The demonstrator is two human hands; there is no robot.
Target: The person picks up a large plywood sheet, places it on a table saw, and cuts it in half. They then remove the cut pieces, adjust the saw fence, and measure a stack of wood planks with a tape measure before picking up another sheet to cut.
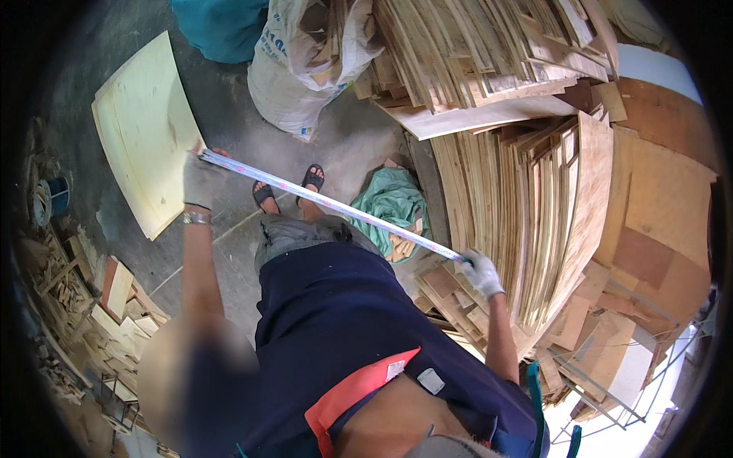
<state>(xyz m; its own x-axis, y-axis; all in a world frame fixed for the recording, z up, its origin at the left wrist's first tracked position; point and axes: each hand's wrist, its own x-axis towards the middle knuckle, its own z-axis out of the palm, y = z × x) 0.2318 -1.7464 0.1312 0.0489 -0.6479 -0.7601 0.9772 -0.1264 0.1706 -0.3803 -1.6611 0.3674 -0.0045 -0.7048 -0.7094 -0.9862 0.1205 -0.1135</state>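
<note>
A long white tape measure [328,204] stretches diagonally between my gloved hands, across my feet and legs. My left hand [200,177] grips its end at the upper left, over the right edge of a pale plywood sheet [137,130] on the floor; whether it touches the sheet I cannot tell. My right hand [479,271] is closed on the other end, where a small teal piece shows, beside stacked plywood.
A white sack [294,84] and teal bag [214,23] lie ahead, a green sack [385,198] by my feet. Tall plywood stacks [519,221] line the right. Wood offcuts [114,305] are heaped at lower left, near a bucket [53,195].
</note>
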